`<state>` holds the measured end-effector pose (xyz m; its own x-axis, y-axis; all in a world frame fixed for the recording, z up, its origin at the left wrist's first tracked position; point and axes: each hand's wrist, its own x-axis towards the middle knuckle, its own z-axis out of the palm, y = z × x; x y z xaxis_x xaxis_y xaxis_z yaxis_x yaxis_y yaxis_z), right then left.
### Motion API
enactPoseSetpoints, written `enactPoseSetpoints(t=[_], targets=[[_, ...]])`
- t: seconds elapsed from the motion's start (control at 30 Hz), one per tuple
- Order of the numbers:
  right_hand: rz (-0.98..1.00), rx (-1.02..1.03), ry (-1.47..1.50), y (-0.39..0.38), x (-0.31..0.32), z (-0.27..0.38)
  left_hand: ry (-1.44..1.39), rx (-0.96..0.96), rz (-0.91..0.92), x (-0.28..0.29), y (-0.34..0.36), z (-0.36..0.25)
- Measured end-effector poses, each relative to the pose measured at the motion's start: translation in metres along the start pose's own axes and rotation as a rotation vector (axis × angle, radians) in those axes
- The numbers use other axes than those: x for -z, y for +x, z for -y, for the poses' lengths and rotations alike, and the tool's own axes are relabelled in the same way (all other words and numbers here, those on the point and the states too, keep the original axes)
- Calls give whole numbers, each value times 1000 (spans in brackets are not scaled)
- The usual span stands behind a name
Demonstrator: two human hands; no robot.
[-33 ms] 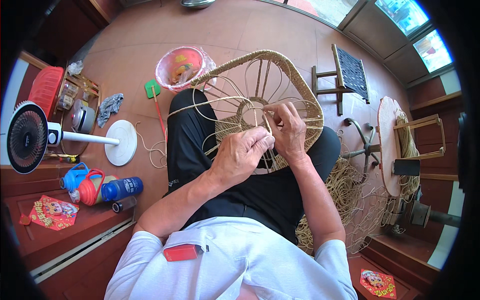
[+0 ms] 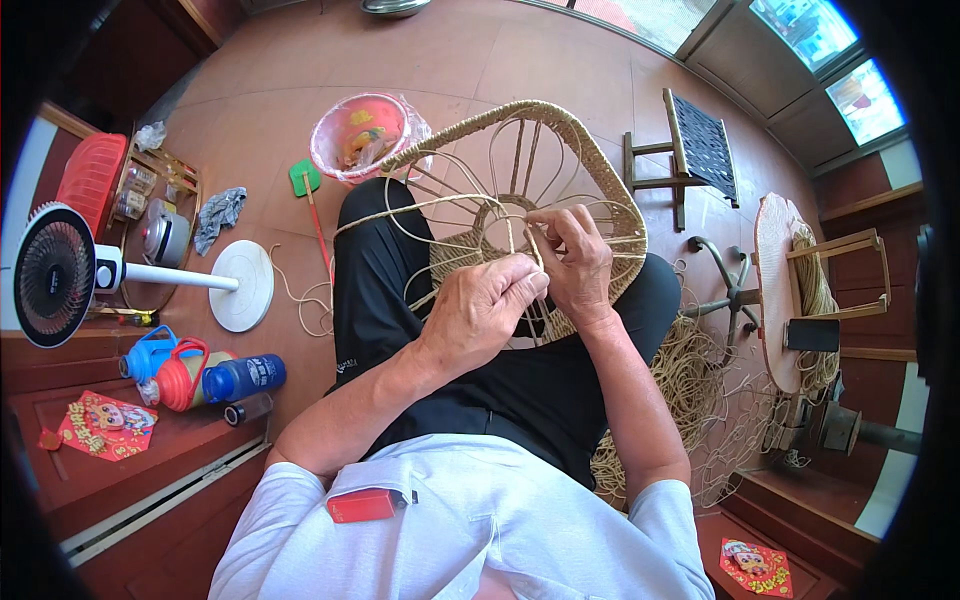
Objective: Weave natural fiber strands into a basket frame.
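A rounded, straw-coloured woven frame [image 2: 585, 135] leans across my lap, with wire loops and cord-wrapped spokes around a small central ring. My left hand [image 2: 485, 305] is closed near that ring, thumb and forefinger pinching a cord [image 2: 508, 238]. Right beside it, my right hand [image 2: 575, 262] has its fingers bent and pinched on the same cord, close to the left fingertips. A long strand of cord [image 2: 425, 203] runs from the frame's middle leftward over my knee. My hands hide part of the ring and the weave's near side.
Loose cord [image 2: 655, 405] is heaped on the floor by my right leg. A lined red bin [image 2: 345, 110] stands beyond my left knee, near a green swatter [image 2: 305, 177]. At left are a white fan [image 2: 240, 285] and bottles [image 2: 245, 375]. A small dark-seated stool [image 2: 705, 150] stands far right.
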<state>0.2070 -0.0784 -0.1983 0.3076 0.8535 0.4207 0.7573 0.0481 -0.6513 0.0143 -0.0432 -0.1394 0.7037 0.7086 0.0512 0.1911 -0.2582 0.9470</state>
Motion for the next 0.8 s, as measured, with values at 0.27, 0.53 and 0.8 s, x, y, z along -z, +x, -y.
enactPoseSetpoints(t=[0.27, 0.53, 0.8], targets=[[-107, 62, 51, 0, -7, -4, -65, 58, 42, 16, -2, -3], [-109, 152, -39, -2, -6, -10, 96, -52, 41, -1, -6, 5], [-27, 52, 61, 7, 0, -5, 368, -147, 72, -29, -23, 21]])
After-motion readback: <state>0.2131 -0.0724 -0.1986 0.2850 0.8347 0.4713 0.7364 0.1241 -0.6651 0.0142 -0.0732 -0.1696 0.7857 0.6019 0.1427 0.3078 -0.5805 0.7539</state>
